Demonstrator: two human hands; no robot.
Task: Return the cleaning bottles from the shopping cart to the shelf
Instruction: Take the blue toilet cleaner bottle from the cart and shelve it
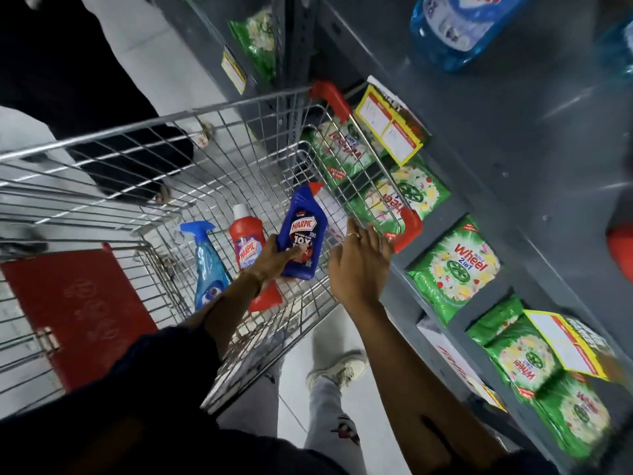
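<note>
Inside the wire shopping cart (178, 114) my left hand (274, 260) grips a dark blue Harpic bottle (303, 231) with a red cap, lifted off the cart floor. A red Harpic bottle (245, 240) with a white cap and a light blue spray bottle (207, 265) lie on the cart bottom to its left. My right hand (359, 265) hovers with fingers spread over the cart's right rim, holding nothing. The grey metal shelf (513, 159) stands right beside the cart.
Green Wheel detergent packs (454, 269) fill the lower shelf, with yellow price tags (390, 126) clipped on its edge. Blue liquid bottles (455, 25) sit on the upper shelf. The cart's red child seat flap (78, 313) is at left. Another person in dark clothes (75, 80) stands beyond the cart.
</note>
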